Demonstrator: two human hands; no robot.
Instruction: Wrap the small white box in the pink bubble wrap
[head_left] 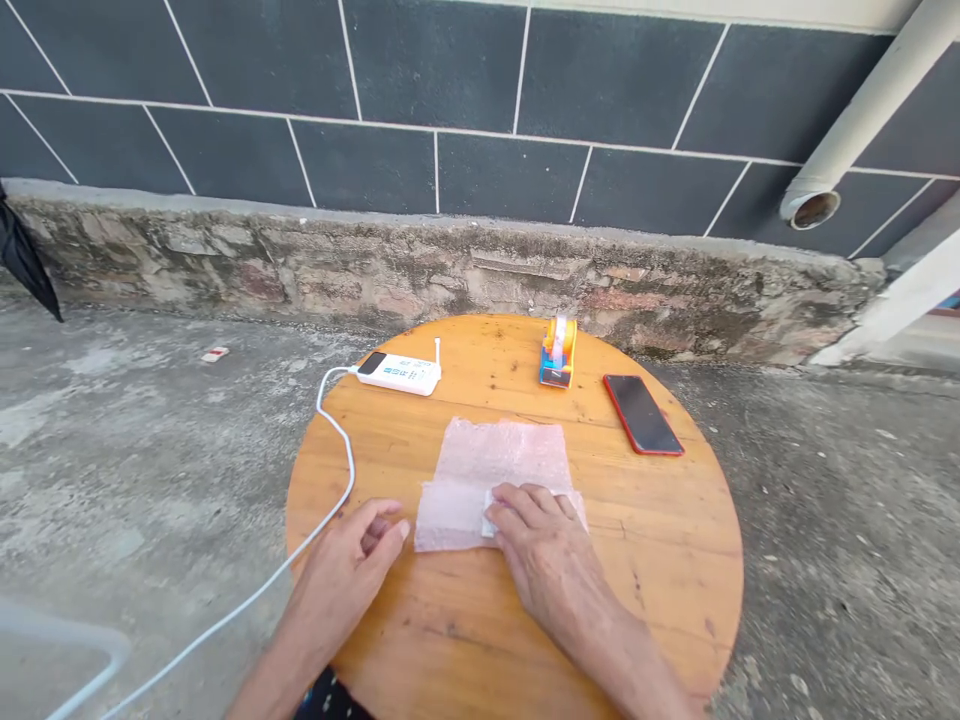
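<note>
A pinkish sheet of bubble wrap (502, 450) lies spread on the round wooden table in front of me. On its near half rests a small white flat item (487, 517), mostly covered by my right hand (544, 540). The fingers of that hand are close together and bent over the item, holding it against the wrap. My left hand (358, 555) is at the wrap's left edge, its fingers loosely curled and the thumb a little apart. It holds nothing that I can see.
On the wooden table (637, 560) stand a tape dispenser (558, 352), a red-edged phone (643, 414) and a white device (400, 373) with a white cable (349, 460) running off to the left. Behind are a stone ledge (450, 275) and a drainpipe (862, 120).
</note>
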